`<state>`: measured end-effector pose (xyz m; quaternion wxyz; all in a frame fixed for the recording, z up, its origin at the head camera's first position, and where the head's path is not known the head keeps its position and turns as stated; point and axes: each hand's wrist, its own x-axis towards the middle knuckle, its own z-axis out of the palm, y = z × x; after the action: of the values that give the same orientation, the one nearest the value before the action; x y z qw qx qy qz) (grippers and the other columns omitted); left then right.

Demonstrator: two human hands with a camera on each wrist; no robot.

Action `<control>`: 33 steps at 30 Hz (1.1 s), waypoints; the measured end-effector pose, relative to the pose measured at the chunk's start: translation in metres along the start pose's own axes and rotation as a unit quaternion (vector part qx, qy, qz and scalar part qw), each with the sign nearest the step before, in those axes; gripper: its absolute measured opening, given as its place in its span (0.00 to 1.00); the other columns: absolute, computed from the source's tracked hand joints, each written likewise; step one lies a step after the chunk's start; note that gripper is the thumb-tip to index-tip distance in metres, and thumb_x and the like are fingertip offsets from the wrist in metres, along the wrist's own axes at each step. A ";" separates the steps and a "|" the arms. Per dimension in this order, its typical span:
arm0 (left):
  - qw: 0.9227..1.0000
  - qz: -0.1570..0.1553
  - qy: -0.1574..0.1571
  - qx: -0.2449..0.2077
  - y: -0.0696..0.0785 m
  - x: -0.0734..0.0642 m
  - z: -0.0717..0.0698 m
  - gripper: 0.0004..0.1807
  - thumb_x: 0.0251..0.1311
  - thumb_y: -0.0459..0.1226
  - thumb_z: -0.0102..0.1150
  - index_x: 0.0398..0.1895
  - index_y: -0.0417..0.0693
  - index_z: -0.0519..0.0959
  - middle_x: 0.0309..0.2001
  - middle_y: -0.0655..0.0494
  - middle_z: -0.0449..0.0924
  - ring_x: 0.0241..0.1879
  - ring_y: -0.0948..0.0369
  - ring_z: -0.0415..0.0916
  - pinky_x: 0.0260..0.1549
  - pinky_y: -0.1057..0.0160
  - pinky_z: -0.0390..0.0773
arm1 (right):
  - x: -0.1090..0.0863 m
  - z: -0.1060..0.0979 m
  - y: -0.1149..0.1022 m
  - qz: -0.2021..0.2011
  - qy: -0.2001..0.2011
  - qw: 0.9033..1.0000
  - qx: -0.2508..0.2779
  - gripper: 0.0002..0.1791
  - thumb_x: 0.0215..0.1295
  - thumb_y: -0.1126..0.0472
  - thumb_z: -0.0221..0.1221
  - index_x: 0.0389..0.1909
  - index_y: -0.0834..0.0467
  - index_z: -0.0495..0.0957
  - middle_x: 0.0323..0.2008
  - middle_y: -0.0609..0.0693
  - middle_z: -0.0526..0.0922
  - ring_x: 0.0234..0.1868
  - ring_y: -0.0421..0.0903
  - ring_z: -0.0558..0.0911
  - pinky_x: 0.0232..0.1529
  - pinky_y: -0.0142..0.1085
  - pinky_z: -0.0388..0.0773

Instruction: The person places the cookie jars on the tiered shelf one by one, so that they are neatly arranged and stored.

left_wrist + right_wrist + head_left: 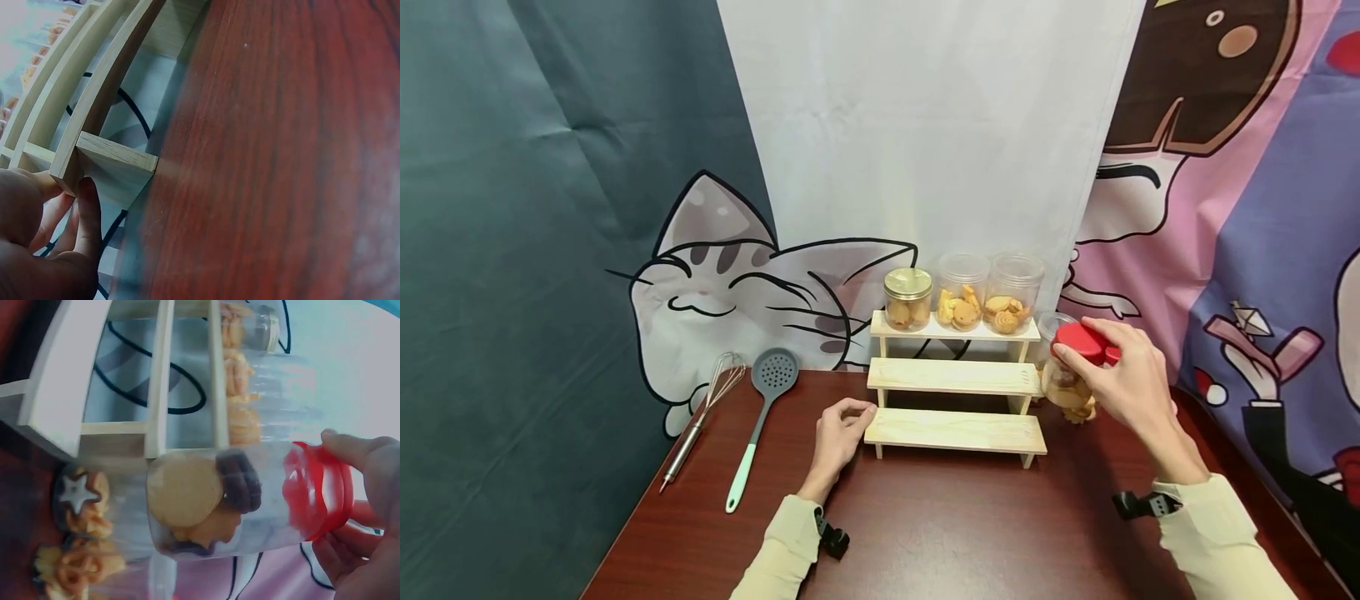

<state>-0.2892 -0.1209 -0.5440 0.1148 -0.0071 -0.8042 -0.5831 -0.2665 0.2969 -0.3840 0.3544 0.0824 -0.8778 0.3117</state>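
My right hand (1127, 379) grips the red lid (1078, 340) of a clear cookie jar (1063, 387), held up beside the right end of a three-step wooden rack (955, 429). Round pale and dark cookies show inside this jar (187, 494) in the right wrist view. At the rack's front left corner, my left hand (838, 437) pinches the end of the lowest step (65, 159) between thumb and fingers. On the top step stand a gold-lidded cookie jar (908, 308) and two clear-lidded ones, a middle jar (962, 300) and a right jar (1015, 296).
More cookie jars stand on the table right of the rack, including one with a star cookie (78, 490); the held jar partly hides them. A whisk (700, 421) and a grey slotted turner (763, 412) lie at the left. A printed curtain (940, 125) hangs behind.
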 end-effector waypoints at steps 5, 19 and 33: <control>1.000 0.002 0.004 0.008 -0.001 0.001 -0.001 0.07 0.71 0.44 0.72 0.45 0.54 0.92 0.44 0.53 0.94 0.42 0.62 0.92 0.43 0.67 0.84 | 0.009 0.003 -0.018 -0.005 -0.007 1.000 0.022 0.34 0.59 0.49 0.81 0.65 0.56 0.85 0.59 0.62 0.88 0.54 0.58 0.82 0.47 0.41 0.66; 1.000 -0.008 0.005 0.013 -0.001 0.001 -0.002 0.08 0.70 0.45 0.73 0.45 0.54 0.92 0.40 0.54 0.94 0.40 0.63 0.92 0.43 0.67 0.83 | 0.020 0.055 -0.065 -0.051 -0.031 0.994 0.096 0.31 0.58 0.56 0.82 0.63 0.59 0.86 0.58 0.61 0.89 0.56 0.59 0.85 0.54 0.51 0.73; 1.000 -0.005 0.005 0.016 0.000 0.000 0.000 0.06 0.71 0.45 0.73 0.45 0.55 0.92 0.40 0.55 0.94 0.42 0.62 0.92 0.44 0.66 0.85 | 0.026 0.109 -0.103 -0.066 -0.080 0.984 0.145 0.31 0.59 0.54 0.81 0.63 0.59 0.86 0.62 0.59 0.88 0.60 0.58 0.84 0.60 0.53 0.75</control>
<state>-0.2889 -0.1206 -0.5446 0.1163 0.0020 -0.8131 -0.5704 -0.3099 0.1513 -0.3765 0.2872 0.2150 -0.8412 0.4045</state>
